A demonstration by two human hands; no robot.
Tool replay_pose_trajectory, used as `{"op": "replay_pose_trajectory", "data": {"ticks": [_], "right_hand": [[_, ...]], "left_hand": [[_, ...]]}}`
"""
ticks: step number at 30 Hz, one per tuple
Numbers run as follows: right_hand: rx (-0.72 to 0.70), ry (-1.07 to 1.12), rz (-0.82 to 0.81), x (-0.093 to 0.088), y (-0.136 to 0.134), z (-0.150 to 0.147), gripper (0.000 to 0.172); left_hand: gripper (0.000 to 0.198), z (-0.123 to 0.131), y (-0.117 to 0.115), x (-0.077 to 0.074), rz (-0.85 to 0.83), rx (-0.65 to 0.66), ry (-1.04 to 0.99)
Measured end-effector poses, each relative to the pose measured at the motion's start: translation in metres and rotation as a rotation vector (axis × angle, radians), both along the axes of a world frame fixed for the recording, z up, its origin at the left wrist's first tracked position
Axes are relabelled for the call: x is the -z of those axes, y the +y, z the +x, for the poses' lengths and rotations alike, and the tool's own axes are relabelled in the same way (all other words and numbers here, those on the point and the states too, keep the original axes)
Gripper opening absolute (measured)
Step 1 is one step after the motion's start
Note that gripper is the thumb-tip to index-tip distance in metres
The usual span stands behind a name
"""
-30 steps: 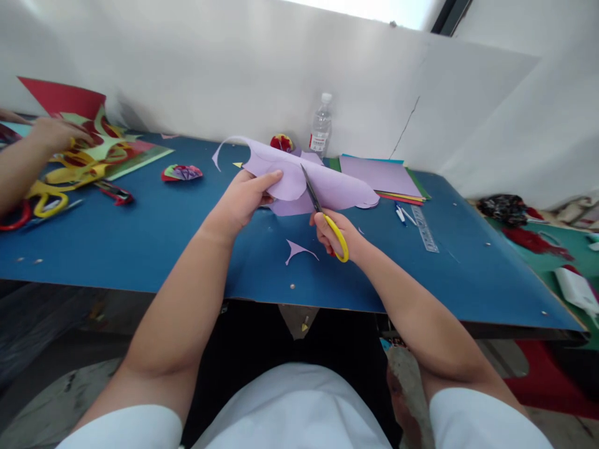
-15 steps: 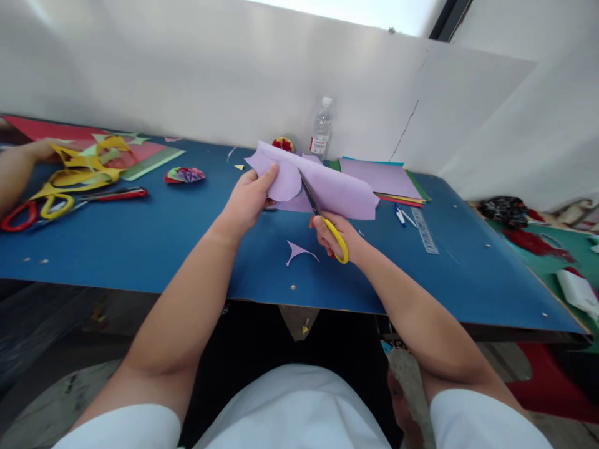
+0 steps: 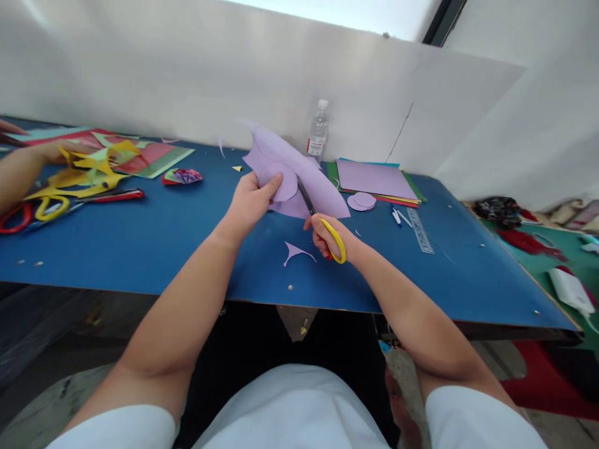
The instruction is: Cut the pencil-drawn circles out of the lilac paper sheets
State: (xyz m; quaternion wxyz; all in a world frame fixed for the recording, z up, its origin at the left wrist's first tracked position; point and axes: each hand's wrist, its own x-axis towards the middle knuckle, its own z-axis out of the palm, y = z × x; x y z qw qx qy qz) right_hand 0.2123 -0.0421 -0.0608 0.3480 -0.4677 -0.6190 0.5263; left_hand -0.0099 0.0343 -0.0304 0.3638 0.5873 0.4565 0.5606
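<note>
My left hand (image 3: 255, 198) pinches a sheet of purple paper (image 3: 322, 190) between thumb and fingers, holding it above the table. Part of the sheet has a rounded, cut edge by my thumb. My right hand (image 3: 330, 237) is closed around the handles of yellow-and-red scissors (image 3: 337, 240). Their dark blades meet the paper along the curved edge. Below the hands, a curved purple paper scrap (image 3: 297, 252) lies on the blue table (image 3: 187, 249). Several cut purple paper circles (image 3: 362, 201) lie to the right of the sheet.
Behind the paper stands a water bottle (image 3: 319, 132). A stack of coloured paper (image 3: 372, 179), pens (image 3: 397, 216) and a clear ruler (image 3: 421, 231) are on the right. At left, another person's hand (image 3: 56, 151) is by yellow cut paper (image 3: 105, 168) and scissors (image 3: 51, 209).
The purple sheet has turned and its far edge has risen, its right side drawing back to uncover the purple circles. The other person's hand has moved slightly right, with a second hand appearing.
</note>
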Motion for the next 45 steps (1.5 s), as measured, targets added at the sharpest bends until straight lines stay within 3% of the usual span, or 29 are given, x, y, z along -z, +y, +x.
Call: {"op": "replay_pose_trajectory", "data": {"ticks": [4, 7, 11, 20, 27, 32, 36, 45], "right_hand": [[-0.028, 0.011, -0.024, 0.002, 0.002, 0.0, 0.054], [-0.054, 0.034, -0.022, 0.001, 0.002, 0.002, 0.055], [-0.112, 0.074, 0.007, 0.003, 0.002, 0.005, 0.063], [-0.144, 0.057, 0.038, 0.006, 0.001, 0.007, 0.068], [-0.182, 0.09, 0.049, 0.006, 0.0, 0.004, 0.073], [-0.212, 0.119, 0.059, 0.001, -0.004, 0.003, 0.076], [-0.189, 0.096, 0.071, -0.001, -0.006, 0.004, 0.071], [-0.15, 0.069, 0.048, 0.0, -0.003, 0.006, 0.068]], "left_hand": [[0.028, 0.002, 0.0, 0.003, 0.176, -0.111, 0.177], [0.025, 0.003, -0.001, 0.004, 0.257, -0.121, 0.212], [0.041, 0.001, -0.001, 0.004, 0.303, -0.127, 0.24], [0.052, -0.003, 0.004, 0.001, 0.155, -0.016, 0.07], [0.042, 0.0, 0.004, 0.004, -0.004, 0.234, -0.191], [0.04, 0.0, -0.001, 0.001, -0.065, 0.362, -0.195], [0.046, -0.001, -0.008, -0.006, -0.061, 0.375, -0.153], [0.031, -0.002, -0.017, -0.016, -0.011, 0.266, -0.017]]}}
